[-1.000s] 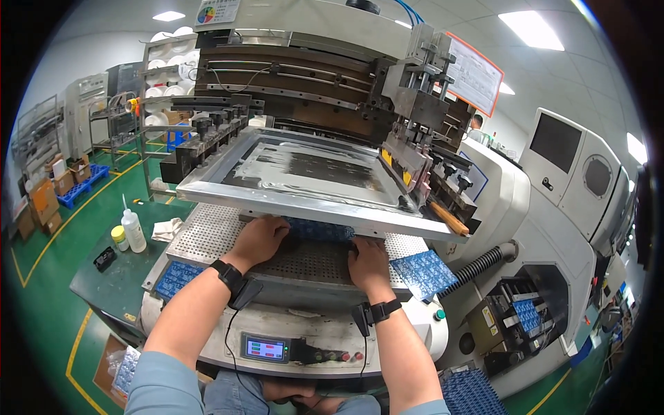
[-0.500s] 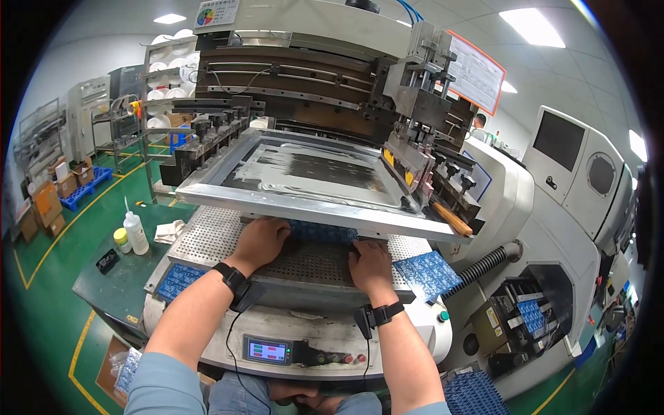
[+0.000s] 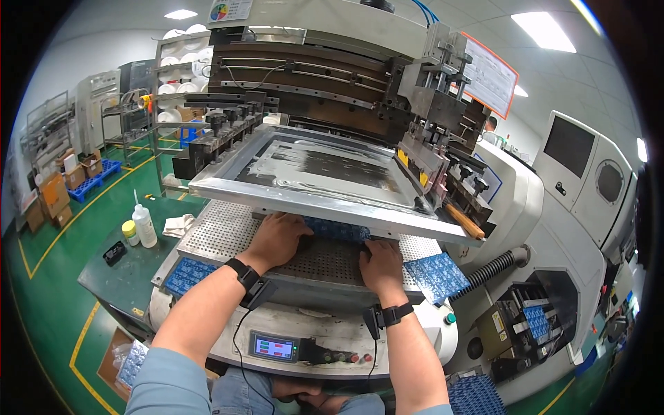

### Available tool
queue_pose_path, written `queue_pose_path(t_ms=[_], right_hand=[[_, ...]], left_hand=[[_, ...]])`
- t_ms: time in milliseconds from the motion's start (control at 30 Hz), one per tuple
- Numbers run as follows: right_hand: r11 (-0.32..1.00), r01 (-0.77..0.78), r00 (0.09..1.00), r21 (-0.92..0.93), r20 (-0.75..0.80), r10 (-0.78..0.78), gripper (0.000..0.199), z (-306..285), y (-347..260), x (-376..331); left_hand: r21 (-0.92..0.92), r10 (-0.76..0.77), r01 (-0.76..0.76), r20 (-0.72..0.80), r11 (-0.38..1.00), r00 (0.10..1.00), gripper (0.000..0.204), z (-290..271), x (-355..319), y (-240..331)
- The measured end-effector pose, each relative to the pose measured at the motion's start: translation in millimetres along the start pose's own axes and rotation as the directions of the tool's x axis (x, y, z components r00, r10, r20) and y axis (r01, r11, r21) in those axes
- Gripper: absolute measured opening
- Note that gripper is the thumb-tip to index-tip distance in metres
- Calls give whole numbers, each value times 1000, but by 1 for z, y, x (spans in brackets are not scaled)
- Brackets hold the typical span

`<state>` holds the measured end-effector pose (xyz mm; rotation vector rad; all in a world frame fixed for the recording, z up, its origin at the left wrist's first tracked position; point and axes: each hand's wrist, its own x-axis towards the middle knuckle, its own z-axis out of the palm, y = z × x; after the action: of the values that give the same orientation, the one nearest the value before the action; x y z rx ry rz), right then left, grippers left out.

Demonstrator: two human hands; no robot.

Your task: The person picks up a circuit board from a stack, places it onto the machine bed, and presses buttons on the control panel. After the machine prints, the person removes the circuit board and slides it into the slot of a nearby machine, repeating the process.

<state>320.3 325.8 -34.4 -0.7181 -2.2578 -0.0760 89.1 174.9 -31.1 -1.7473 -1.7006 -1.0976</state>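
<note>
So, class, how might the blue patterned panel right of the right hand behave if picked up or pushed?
Probably stiff: the blue patterned panel shows no droop though it appears to jut past the perforated plate. Likely light, as it looks thin. Pushed, it might slide rather than tip, lying so flat.

No legible lettering on orange-edged notice (image 3: 488, 77) or control screen (image 3: 274, 346).

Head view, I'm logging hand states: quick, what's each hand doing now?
Left hand: at left end of blue circuit panel; grip can't be told.
Right hand: at its right end; grip can't be told.
</note>
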Motion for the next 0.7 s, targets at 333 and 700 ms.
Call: queue_pose_path(t_ms=[333, 700], right_hand=[[999, -45, 999, -20, 26, 46, 31, -3, -3, 0], [994, -60, 998, -96, -40, 57, 30, 0, -4, -2]], left_hand=[[121, 41, -51, 83, 991, 996, 26, 1, -1, 4], [238, -12, -50, 249, 970, 968, 38, -11, -4, 10]])
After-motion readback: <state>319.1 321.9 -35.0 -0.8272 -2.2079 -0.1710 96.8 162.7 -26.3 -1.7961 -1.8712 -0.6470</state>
